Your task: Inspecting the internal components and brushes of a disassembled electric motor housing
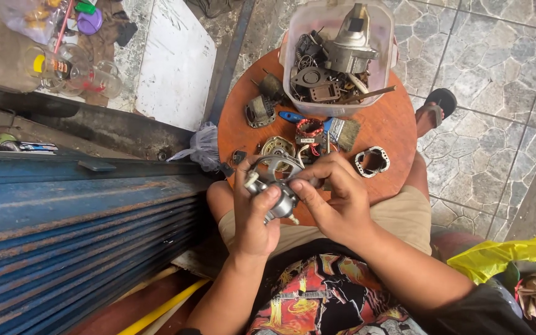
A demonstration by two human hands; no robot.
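Note:
My left hand (252,214) grips a small grey metal motor housing (278,186) with a round ring bracket on top, held above my lap at the near edge of a round wooden table (398,124). My right hand (336,195) closes on the same part from the right, fingertips pinching near its middle. Just beyond my hands on the table lie a copper-wound stator (309,129), a round metal end plate (276,147) and a grey metal lamination ring (372,161).
A clear plastic tub (299,37) full of motor parts stands at the table's far side. A paintbrush with a blue handle (341,130) lies by the stator. Blue corrugated metal (63,229) fills the left. A sandalled foot (432,111) rests on the stone tile floor; a yellow bag (504,254) lies at right.

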